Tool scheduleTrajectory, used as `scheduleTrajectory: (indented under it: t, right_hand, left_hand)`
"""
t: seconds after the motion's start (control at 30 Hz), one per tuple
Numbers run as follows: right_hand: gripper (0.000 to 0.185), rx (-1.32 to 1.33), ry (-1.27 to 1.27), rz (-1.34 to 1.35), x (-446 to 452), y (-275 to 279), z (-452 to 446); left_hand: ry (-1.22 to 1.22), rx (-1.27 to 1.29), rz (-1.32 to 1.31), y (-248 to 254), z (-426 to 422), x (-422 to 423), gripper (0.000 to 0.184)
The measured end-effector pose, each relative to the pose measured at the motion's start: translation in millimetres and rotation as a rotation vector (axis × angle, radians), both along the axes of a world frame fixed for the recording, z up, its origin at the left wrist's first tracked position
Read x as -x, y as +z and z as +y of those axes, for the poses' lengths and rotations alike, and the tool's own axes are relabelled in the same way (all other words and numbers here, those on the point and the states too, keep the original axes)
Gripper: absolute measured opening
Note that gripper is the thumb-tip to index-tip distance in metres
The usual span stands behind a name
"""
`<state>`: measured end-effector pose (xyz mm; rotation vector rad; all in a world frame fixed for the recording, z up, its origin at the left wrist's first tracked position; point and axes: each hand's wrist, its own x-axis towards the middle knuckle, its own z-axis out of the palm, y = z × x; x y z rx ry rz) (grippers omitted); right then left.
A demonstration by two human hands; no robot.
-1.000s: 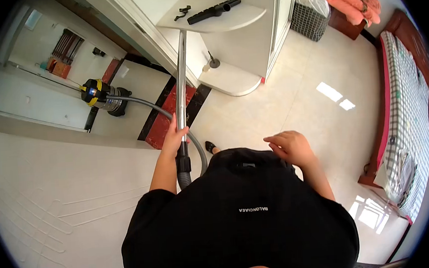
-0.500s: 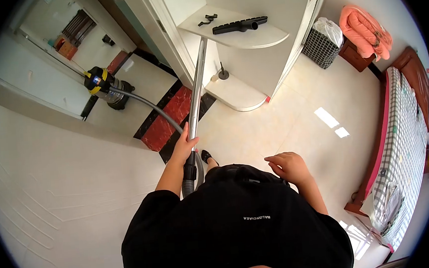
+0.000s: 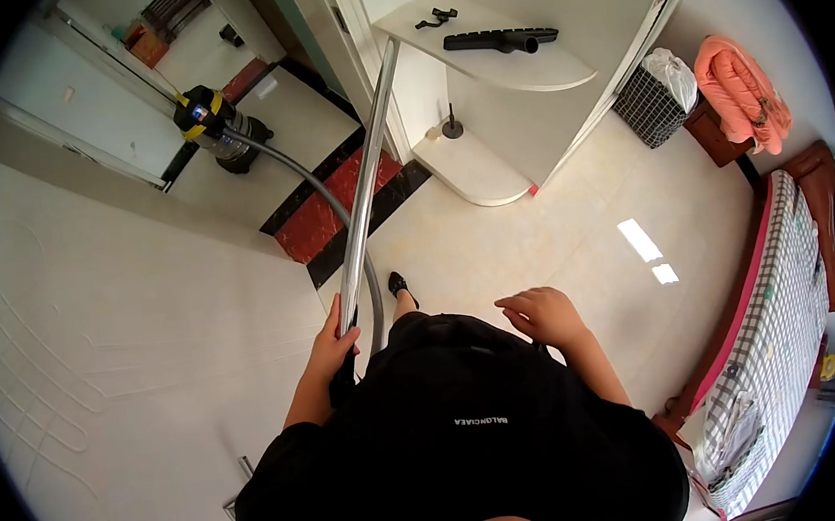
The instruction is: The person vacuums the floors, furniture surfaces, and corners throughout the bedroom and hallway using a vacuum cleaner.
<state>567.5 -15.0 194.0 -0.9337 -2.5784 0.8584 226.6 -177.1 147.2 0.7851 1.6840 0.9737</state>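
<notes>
My left hand point(image 3: 331, 348) is wrapped round the lower end of a shiny metal vacuum cleaner tube point(image 3: 366, 182), close to my body. The tube slants up and its far end reaches the edge of the upper corner shelf point(image 3: 559, 65). From the vacuum cleaner point(image 3: 220, 129) in the doorway, a grey hose point(image 3: 323, 188) curves down behind the tube. My right hand point(image 3: 545, 315) hovers in front of my belly, holding nothing, fingers stretched and slightly bent. On the upper shelf lie a black floor nozzle point(image 3: 501, 40) and a small black clip-like piece point(image 3: 436, 17).
The lower shelf point(image 3: 474, 174) bears a dark upright stand point(image 3: 452, 124). A red and black threshold point(image 3: 332, 208) crosses the doorway. At right are a checked basket point(image 3: 651, 104), a folded orange quilt point(image 3: 740, 93) and a bed with a checked cover point(image 3: 770, 323). A white wall point(image 3: 130, 310) runs along the left.
My left hand has moved down and left with the tube, drawing its lower end nearer my body. The view has shifted slightly. My right hand keeps nearly the same pose.
</notes>
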Motion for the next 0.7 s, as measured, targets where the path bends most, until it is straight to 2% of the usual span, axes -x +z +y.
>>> scheduleTrajectory:
  t: [0.17, 0.37, 0.5, 0.7]
  right_hand:
    - [0.012, -0.092, 0.078, 0.069, 17, 7, 15]
    - [0.016, -0.023, 0.147, 0.026, 14, -6, 11]
    - [0.017, -0.003, 0.041, -0.012, 2, -10, 4]
    - [0.017, 0.062, 0.042, -0.034, -10, -17, -3]
  left_hand:
    - [-0.008, -0.035, 0.0, -13, -1, -8, 0.073]
    - [-0.021, 0.082, 0.037, -3, -8, -19, 0.073]
    - [-0.042, 0.05, 0.09, -8, -19, -23, 0.073]
    - [-0.033, 0.048, 0.074, -8, -15, -26, 0.073]
